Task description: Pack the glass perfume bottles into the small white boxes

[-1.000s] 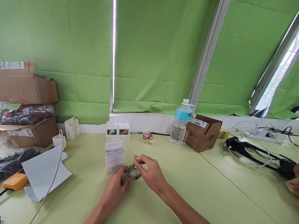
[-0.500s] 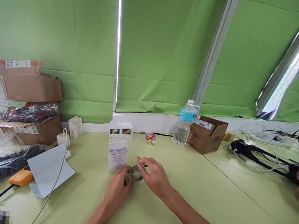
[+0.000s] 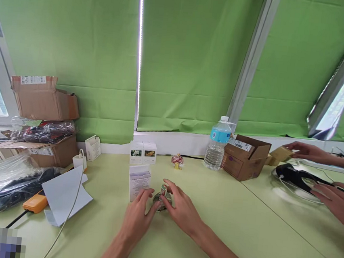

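Note:
A small, round, clear glass bottle rests on the table in front of me, with a shiny cylindrical cap upright on its top. My left hand steadies the bottle from the left, thumb at the front and forefinger behind. Around the cap are the thumb and forefinger of my right hand, which hides the bottle's right side. Just beyond my left fingers stands an opened white carton. Farther back sits a pink and gold ornate bottle with a small gold piece before it.
Two picture-fronted white boxes stand by the wall. A water bottle and brown carton are at the back right. White paper and a cable lie left. A co-worker's hands handle black gear.
The shiny cap now shows upright between my right fingers, where they were pinched over the bottle before. My view has turned slightly left. The co-worker's hands have reached further into view.

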A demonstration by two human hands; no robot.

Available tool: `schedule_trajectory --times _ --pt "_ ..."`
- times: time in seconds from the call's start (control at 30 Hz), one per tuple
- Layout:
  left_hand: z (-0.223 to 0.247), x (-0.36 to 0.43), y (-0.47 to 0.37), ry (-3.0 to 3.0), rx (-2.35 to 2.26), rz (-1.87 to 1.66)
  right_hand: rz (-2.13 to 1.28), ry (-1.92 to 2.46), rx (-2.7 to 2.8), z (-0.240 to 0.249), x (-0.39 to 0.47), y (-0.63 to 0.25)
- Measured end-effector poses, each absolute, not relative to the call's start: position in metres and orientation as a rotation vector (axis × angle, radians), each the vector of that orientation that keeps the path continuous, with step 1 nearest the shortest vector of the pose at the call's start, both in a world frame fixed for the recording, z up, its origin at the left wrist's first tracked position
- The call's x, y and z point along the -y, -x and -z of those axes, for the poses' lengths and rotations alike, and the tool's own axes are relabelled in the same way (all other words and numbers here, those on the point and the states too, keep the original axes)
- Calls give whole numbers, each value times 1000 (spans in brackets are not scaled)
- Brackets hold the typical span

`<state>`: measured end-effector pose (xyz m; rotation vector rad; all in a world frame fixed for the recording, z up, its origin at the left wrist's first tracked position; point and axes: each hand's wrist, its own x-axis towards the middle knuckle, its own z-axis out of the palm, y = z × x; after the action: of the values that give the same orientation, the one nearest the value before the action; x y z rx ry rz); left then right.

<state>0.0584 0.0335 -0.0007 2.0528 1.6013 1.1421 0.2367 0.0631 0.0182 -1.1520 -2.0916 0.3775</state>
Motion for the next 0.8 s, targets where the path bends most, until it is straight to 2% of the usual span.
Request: schedule_trajectory --times 0.23,0.43,0.63,0.8 --pt "-19 -37 -25 -2112 -1876 -1814 -379 1186 2172 -17 -69 -242" --pt "-17 -51 -2 -2060 -1692 -1507 -398 1225 2217 -21 -70 -246" --pt "-9 -55 0 -2121 -1620 -1450 -323 1239 2163 -30 -67 -249" --pt "-11 -50 -8 -2341 -1547 -1362 -137 1012 1914 -41 -62 -253"
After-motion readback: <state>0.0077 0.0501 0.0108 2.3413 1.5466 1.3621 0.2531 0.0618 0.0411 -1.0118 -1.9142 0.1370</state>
